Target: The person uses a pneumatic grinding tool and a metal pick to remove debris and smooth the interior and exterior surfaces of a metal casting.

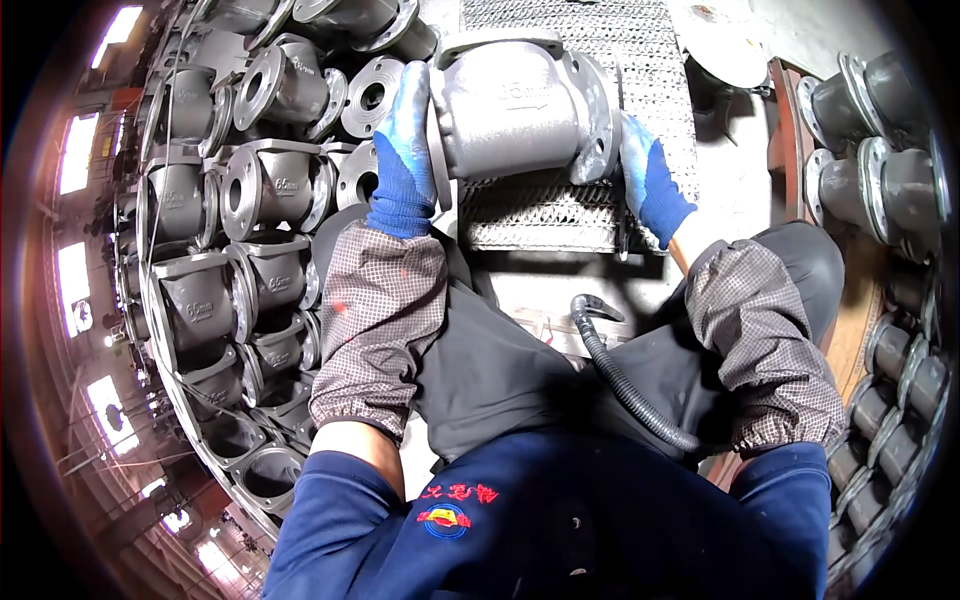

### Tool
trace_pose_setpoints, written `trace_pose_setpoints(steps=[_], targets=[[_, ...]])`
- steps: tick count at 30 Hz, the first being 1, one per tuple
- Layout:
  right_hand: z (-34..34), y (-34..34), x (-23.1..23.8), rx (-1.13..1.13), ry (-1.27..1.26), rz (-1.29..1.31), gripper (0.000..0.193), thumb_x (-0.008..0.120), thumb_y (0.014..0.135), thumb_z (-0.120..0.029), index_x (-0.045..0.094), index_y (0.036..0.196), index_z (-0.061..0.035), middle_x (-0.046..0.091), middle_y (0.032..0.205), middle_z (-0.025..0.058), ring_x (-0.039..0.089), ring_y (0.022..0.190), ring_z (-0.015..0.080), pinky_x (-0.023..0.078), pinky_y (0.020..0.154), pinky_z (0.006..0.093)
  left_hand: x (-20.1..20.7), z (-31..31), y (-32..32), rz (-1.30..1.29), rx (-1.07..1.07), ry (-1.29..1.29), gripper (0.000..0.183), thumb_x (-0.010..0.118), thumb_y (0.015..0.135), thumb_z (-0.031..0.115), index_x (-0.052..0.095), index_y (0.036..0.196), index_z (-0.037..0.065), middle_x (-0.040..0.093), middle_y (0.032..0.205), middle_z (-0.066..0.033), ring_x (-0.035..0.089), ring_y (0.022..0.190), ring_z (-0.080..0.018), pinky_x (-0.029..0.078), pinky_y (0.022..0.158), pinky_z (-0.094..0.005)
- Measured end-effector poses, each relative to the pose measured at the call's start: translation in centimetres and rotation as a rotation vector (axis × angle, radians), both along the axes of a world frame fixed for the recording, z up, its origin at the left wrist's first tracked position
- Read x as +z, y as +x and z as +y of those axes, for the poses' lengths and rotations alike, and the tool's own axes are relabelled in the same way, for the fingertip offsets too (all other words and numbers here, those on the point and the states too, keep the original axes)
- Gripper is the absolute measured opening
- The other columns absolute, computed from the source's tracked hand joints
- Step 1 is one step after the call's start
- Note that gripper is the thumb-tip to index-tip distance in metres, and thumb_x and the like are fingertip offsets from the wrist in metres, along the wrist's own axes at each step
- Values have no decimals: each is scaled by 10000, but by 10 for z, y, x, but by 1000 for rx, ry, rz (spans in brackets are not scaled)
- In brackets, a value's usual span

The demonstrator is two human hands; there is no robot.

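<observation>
A large grey cast-metal valve body (pixel 515 110) with round flanges lies on its side in front of me, over a metal grating bench (pixel 540 215). My left hand (pixel 405 140), in a blue coated glove, presses along its left flange with the fingers pointing away from me. On the other side my gloved right hand (pixel 645 175) holds the edge of the right flange. Part of the right fingers is hidden behind the metal. Both hands grip the body from opposite sides, and whether it rests on the grating or is lifted cannot be told.
Many similar grey valve bodies (pixel 270 185) are stacked at the left, close to my left arm. More flanged castings (pixel 870 190) stand along the right. A black corrugated hose (pixel 625 380) curves between my legs. A round pale disc (pixel 728 58) sits beyond the bench.
</observation>
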State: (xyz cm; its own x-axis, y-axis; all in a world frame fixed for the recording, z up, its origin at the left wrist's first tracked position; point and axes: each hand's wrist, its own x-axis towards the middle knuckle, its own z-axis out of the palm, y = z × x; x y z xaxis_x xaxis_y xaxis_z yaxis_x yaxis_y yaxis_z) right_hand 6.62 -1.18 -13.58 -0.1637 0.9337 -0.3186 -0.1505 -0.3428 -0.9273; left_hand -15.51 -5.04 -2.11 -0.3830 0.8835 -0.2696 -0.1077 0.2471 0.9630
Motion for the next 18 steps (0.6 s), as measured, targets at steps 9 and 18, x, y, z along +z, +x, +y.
trace_pose_setpoints(steps=[9,18], targets=[[9,-12,34,-6,-119,129,345,378,958,-271,593,1042,-15,608,872,81,558,792,167,451,724,309,-24,2,-18,-266,95,187,324,584,902,361,599,1066,81,621,965,-55,625,895,-172,535,799,-312],[-3,39,62,457,671,-649,533,709,689,4,553,1198,21,654,1072,164,638,984,236,520,841,328,-2,-34,-21,476,-282,358,394,495,937,51,451,1318,-39,525,1286,-188,530,1181,-253,430,1008,-340]])
